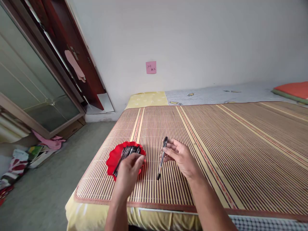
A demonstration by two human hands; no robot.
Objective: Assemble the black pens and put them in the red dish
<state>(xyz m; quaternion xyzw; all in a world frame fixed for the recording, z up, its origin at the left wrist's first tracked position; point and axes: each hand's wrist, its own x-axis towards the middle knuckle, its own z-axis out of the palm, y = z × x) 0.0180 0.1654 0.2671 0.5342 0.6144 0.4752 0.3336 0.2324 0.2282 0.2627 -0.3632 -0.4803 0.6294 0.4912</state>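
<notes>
A black-capped pen with a clear barrel is pinched between the thumb and fingers of my right hand. It stands tilted above the striped mat, its cap end uppermost. To the left, a red dish with a wavy rim holds several dark pens lying side by side. My left hand is over the near right part of this dish, its fingers curled in and the thumb close against them. Whatever those fingers hold, if anything, is hidden, and the hand covers part of the pens.
The slatted bamboo mat covers a bed with yellow and checked bedding. An orange folded item lies at the far right. A pink note is on the white wall. Clothes lie on the left beside the grey floor.
</notes>
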